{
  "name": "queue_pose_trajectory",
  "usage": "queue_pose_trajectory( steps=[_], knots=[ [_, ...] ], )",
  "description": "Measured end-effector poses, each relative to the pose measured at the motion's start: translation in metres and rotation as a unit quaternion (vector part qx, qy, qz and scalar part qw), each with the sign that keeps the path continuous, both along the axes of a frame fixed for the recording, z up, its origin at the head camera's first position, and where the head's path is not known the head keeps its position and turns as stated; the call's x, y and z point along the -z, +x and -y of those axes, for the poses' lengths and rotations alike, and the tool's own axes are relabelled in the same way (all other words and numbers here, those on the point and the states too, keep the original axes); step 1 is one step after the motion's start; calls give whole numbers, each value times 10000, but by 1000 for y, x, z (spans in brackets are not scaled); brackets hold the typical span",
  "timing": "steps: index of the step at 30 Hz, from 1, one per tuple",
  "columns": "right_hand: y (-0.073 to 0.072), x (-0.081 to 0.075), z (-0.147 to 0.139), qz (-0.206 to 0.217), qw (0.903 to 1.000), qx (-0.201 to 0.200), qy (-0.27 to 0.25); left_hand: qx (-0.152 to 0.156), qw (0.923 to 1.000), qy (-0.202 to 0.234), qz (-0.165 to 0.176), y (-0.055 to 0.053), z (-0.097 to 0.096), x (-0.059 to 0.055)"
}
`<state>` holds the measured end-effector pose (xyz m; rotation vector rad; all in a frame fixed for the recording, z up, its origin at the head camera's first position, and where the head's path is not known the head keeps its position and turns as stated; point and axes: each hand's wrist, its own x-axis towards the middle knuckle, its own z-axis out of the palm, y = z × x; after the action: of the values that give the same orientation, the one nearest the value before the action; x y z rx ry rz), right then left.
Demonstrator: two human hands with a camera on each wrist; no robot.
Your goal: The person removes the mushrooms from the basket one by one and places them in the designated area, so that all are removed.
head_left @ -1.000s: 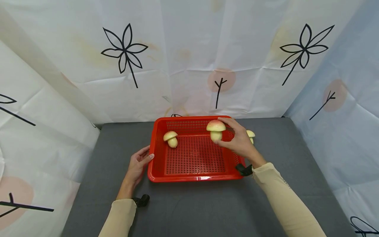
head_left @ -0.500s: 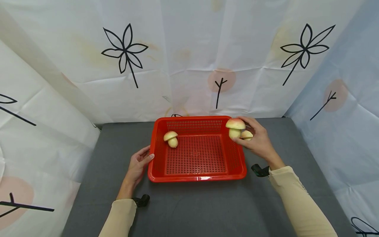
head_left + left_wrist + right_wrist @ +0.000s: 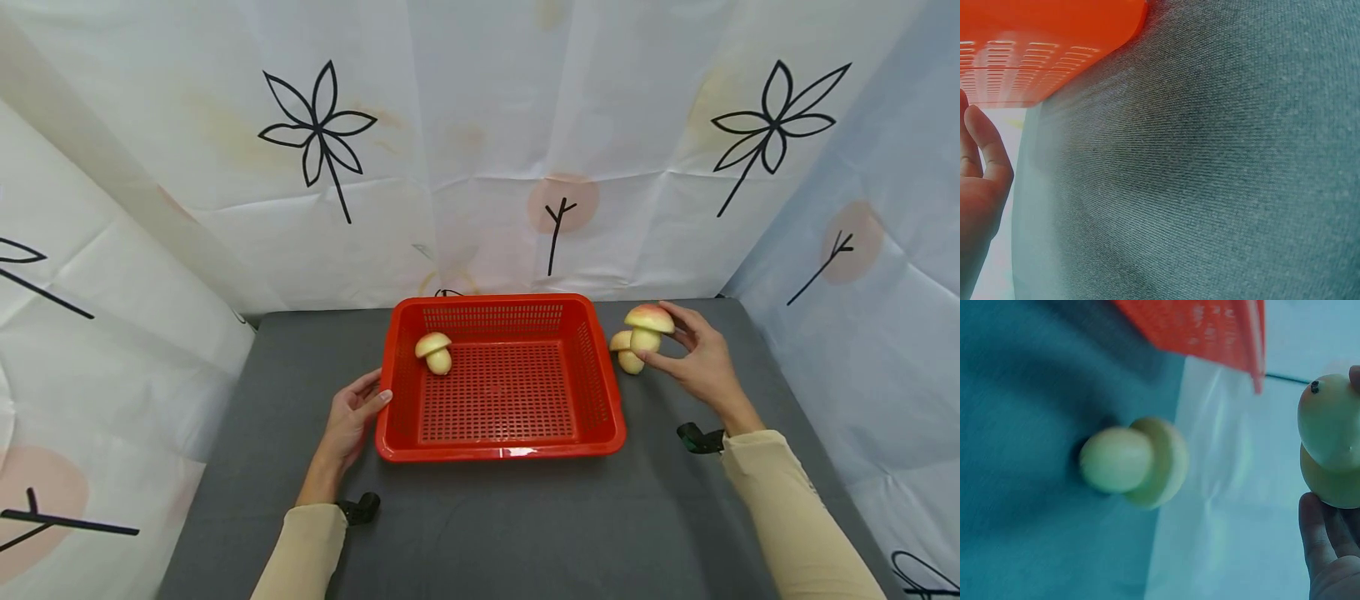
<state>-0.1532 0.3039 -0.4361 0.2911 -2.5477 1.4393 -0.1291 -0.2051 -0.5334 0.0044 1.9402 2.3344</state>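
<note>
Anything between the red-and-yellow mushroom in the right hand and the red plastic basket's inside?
Yes, in the head view: a second, pale-yellow mushroom on the dark gray table, just outside the red plastic basket, and the basket's raised right rim. Nothing visible separates the right hand from its red-and-yellow mushroom.

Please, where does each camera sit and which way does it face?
On head: forward and down at red basket; left hand, right hand, sleeves show.
On left wrist: along table beside basket; left hand partly shows.
On right wrist: at held mushroom and tabletop mushroom; right hand partly shows.
Head and right wrist share basket and those mushrooms.
</note>
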Motion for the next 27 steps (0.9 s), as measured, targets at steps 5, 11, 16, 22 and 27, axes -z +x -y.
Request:
queue_pose_trajectory(
  steps=[5,11,16,22,27],
  knots=[
    [1,10,-19,179,9994,254,130,25,10000,-35,-11,0,0,1],
    [0,23,-39,421,9974,443,383,-14,10000,-52,-1,0,0,1],
    [-2,34,-50,773,9938,478,646,-32,10000,-63,-3,0,0,1],
    [-6,47,-59,1201,9886,450,786,-16,9999,-137,-7,0,0,2],
    [-13,60,-64,1452,9848,431,847,30,9999,-145,-9,0,0,1]
  ],
)
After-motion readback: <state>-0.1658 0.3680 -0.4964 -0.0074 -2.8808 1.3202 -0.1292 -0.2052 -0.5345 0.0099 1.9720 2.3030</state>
